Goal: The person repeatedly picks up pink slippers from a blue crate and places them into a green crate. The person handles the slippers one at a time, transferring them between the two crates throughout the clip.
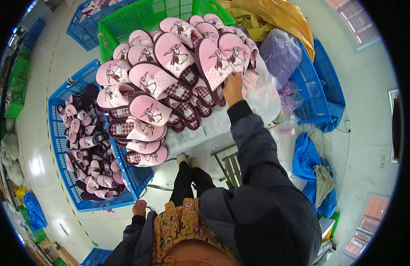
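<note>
A large pile of pink slippers (174, 51) with a rabbit print and checked linings lies on a plastic-covered table (191, 139). My right hand (234, 90) reaches to the pile's right side. Its fingers are closed at the lower edge of a pink slipper (234, 49); the fingertips are partly hidden. Flat pink pieces (250, 81) lie just to the right of this hand. My left hand (139, 208) hangs low at my side, fingers curled, with nothing seen in it. It is close to the near corner of a blue crate (90, 205) full of smaller slippers (92, 142).
Behind the pile stands a green crate (120, 18). Another blue crate (83, 35) is at the far left. To the right are a purple filled bag (280, 57), yellow sheeting (276, 17) and blue crates (309, 95). A slatted stool (231, 166) stands by my feet.
</note>
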The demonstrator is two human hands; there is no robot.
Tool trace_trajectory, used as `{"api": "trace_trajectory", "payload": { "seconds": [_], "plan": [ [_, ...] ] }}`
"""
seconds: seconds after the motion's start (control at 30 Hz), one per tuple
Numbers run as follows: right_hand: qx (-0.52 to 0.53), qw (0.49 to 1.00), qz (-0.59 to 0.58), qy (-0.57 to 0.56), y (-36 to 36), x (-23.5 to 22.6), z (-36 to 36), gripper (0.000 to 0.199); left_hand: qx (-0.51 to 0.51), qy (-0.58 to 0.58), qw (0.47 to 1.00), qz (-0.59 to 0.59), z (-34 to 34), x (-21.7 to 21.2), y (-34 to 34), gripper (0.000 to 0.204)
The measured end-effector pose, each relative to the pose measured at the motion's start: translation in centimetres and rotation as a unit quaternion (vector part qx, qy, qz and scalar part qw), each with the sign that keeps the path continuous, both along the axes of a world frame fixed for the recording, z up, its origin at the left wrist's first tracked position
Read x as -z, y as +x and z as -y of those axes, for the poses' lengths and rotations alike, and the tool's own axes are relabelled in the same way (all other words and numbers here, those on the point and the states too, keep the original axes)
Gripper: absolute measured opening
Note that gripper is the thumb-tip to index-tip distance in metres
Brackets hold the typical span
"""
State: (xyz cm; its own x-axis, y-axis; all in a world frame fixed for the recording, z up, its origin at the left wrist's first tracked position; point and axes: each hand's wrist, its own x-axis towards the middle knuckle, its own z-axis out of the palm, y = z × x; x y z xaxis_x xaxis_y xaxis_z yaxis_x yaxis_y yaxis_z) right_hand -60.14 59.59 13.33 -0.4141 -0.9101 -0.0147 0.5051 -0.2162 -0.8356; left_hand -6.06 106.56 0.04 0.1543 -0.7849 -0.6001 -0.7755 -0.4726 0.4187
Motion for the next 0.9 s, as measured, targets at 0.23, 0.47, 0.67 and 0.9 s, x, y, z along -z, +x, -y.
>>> {"api": "trace_trajectory", "payload": {
  "seconds": [0.23,0.47,0.67,0.9],
  "plan": [
    [0.047,0.894,-0.433,0.108,-4.0,6.4,3.9,0.028,0.149,0.101,0.984,0.012,-1.2,4.9,2.8,0.018],
    [-0.047,0.935,-0.330,0.125,-3.9,5.3,-0.5,0.055,0.312,-0.169,0.935,0.020,5.8,2.6,2.4,0.011],
    [0.015,0.927,-0.321,0.192,-6.2,5.8,-7.0,0.043,0.361,-0.220,0.904,0.056,9.5,3.8,3.0,0.018],
    [-0.109,0.811,-0.405,0.407,-10.4,15.4,-26.1,0.014,0.019,0.092,0.973,-0.209,9.1,7.8,6.2,0.030]
  ]
}}
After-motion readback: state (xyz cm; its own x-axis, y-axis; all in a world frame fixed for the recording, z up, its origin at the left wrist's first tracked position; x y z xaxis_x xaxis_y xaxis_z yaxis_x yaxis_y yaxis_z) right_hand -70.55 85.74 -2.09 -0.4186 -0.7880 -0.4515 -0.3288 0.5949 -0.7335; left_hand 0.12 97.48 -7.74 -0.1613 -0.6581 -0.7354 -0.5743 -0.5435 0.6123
